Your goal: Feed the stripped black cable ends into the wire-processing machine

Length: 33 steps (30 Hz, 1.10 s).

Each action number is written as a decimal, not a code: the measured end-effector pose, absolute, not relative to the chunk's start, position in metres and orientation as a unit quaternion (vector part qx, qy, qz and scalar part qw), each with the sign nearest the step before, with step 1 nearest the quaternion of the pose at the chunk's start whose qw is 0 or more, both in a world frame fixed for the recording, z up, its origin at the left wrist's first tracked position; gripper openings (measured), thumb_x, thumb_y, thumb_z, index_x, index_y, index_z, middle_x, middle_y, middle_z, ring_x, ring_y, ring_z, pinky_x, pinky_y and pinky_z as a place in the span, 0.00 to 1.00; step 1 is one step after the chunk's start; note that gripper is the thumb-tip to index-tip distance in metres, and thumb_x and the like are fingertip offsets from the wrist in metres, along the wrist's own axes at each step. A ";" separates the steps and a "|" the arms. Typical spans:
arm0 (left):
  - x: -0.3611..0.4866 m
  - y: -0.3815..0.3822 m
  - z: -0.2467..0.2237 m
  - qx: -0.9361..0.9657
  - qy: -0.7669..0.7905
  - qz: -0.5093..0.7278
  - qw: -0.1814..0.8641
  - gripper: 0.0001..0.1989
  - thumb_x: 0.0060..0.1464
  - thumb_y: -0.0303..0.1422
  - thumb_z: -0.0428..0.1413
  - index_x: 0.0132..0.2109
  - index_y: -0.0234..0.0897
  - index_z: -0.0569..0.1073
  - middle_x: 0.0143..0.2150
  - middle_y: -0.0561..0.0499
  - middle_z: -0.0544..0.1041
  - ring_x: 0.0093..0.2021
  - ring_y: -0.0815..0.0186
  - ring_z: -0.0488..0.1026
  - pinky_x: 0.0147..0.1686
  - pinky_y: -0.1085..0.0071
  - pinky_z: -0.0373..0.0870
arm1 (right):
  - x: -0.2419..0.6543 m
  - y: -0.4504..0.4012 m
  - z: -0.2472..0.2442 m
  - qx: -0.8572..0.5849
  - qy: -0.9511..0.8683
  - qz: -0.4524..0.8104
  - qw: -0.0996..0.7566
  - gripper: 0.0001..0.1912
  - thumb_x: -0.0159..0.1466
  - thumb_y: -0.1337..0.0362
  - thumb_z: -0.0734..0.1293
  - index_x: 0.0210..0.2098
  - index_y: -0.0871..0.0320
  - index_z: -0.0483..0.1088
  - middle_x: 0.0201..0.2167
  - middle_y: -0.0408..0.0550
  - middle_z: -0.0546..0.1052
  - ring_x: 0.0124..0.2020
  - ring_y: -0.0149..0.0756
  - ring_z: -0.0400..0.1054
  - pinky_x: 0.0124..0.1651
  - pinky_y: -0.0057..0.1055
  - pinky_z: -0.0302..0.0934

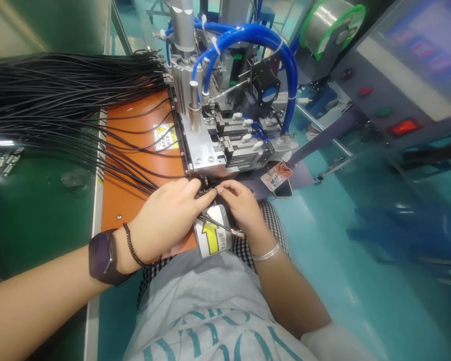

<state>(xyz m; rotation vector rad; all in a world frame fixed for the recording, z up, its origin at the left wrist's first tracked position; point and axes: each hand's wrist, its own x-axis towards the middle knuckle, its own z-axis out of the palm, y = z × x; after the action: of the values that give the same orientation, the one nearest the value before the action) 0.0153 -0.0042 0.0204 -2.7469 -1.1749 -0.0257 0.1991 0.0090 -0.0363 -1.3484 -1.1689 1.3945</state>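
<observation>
Many black cables (67, 85) lie leftmost, partly over the orange surface (116, 203). Between the left hand (169, 208) and right hand (245, 206), coloured wires (238, 233) lie visible; whether either grip pinches something cannot be told, but the work seems unfinished.

The black cables (60, 85) look sheathed in smooth, rubbery plastic, and the orange panel (135, 195) under them is smooth with a soft sheen. The machine block (205, 150) is bare silvery metal, its thick blue tube (292, 75) glossy plastic. My shirt (203, 306) is matt cloth, my bangle (266, 252) shiny metal, my watch (100, 256) smooth and dark (the floor (315, 245) gleams too, like polished coating).
</observation>
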 end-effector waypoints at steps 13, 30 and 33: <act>0.001 -0.007 0.030 -0.900 -0.432 -0.007 0.053 0.11 0.52 0.18 0.46 0.35 0.36 0.68 0.32 0.48 0.71 0.32 0.58 0.70 0.28 0.63 0.64 | 0.199 0.014 -0.028 -0.560 -0.502 0.530 0.392 0.05 0.56 0.62 0.67 0.28 0.58 0.70 0.24 0.39 0.69 0.26 0.30 0.61 0.30 0.27 0.56; 0.001 -0.027 0.026 -0.904 -0.414 -0.048 0.092 0.17 0.45 0.21 0.52 0.45 0.26 0.73 0.28 0.46 0.70 0.29 0.57 0.68 0.28 0.60 0.69 | 0.218 -0.032 0.001 -0.272 -0.863 0.263 0.334 0.13 0.68 0.71 0.63 0.48 0.51 0.73 0.38 0.44 0.76 0.38 0.34 0.66 0.42 0.33 0.61; -0.004 -0.025 0.024 -0.908 -0.409 -0.060 0.073 0.23 0.40 0.23 0.54 0.48 0.24 0.70 0.30 0.46 0.70 0.30 0.57 0.68 0.29 0.60 0.70 | 0.212 -0.035 0.003 -0.240 -0.880 0.227 0.342 0.12 0.72 0.67 0.58 0.48 0.54 0.72 0.38 0.43 0.78 0.37 0.33 0.66 0.42 0.34 0.61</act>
<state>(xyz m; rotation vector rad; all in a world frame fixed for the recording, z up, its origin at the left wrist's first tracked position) -0.0036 -0.0255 0.0241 -2.7261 -1.2292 -0.1812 0.2122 -0.0351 0.0028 -0.6230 -2.2872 0.5901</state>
